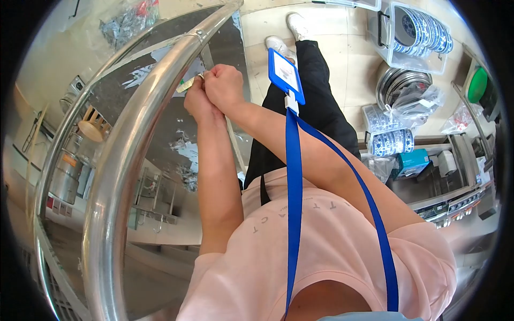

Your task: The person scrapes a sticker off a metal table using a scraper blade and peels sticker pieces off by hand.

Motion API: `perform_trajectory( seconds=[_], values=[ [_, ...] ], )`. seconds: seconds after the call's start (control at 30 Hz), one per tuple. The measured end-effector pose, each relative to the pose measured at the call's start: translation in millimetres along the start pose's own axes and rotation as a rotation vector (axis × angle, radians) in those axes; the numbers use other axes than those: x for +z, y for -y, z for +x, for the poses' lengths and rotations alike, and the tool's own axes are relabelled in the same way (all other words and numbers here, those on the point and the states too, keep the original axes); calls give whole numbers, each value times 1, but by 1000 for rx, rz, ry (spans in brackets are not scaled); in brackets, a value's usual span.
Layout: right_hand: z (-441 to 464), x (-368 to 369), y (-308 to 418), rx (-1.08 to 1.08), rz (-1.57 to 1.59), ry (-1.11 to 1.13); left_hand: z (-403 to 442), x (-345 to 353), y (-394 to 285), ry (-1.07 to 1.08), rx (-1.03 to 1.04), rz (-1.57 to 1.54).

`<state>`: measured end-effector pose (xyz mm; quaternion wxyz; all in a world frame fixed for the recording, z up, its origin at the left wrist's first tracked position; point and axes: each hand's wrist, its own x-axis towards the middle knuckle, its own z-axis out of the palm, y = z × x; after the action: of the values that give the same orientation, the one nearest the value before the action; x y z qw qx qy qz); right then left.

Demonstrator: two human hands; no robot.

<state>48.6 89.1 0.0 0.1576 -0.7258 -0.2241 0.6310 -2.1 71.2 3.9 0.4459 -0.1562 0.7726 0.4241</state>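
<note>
My left hand (198, 102) and my right hand (224, 86) are together beside the thick metal rail (136, 117), over a dark panel with peeling white patches. Both have their fingers closed. From my left hand's fingertips sticks out a small pale yellowish strip (185, 84) with some green on it. My right hand is curled in a fist against my left; what lies inside it is hidden. A blue-framed badge (286, 76) hangs on a blue lanyard in front of my dark trousers.
Curved metal rails run along the left, with a wooden stool (94, 124) beyond. At the right are a clear bin (436, 63) of blue-and-white bowls, stacked metal trays (391, 85), plastic bags, a teal box (412, 163) and a metal counter. My white shoes (297, 27) stand on tiles.
</note>
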Motion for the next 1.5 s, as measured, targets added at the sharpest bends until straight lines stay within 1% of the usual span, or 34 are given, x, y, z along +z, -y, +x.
perform_trajectory(
  seconds=[0.17,0.27,0.37,0.47,0.57,0.67,0.77,0.87,0.97,1.07,1.17,1.27,1.3,1.4,1.43,1.5],
  values=[
    [2,-3,6,-19,-60,34,-5,8,-3,-36,-45,-81],
    [5,-4,7,-79,-121,61,-12,14,-5,-84,-39,-82],
    [9,-5,7,-127,-204,86,-2,11,1,-100,-14,-154],
    [12,-11,4,-220,-203,161,8,6,8,-132,-7,-207],
    [11,-17,3,-195,-230,200,0,7,14,-160,33,-276],
    [12,-20,3,-164,-290,216,-11,17,12,-166,20,-265],
    [16,-17,9,-178,-300,148,-19,27,1,-139,49,-165],
    [21,-16,18,-122,-320,157,-18,34,-3,-55,58,-210],
    [22,-15,19,-141,-353,156,-11,28,1,10,43,-201],
    [28,-11,23,-230,-402,159,-2,34,-3,-108,-60,-310],
    [29,-11,22,-225,-446,157,1,32,1,-60,-44,-352],
    [41,-14,3,-206,-214,335,9,14,18,113,108,-360],
    [43,-17,-4,-272,-164,397,0,10,23,161,166,-353],
    [37,-37,-7,-231,-170,556,-17,0,40,144,164,-343],
    [38,-36,-11,-281,-167,584,-19,-2,43,189,202,-367],
    [41,-36,-19,-254,-140,557,-21,-2,46,197,189,-380]
  ],
)
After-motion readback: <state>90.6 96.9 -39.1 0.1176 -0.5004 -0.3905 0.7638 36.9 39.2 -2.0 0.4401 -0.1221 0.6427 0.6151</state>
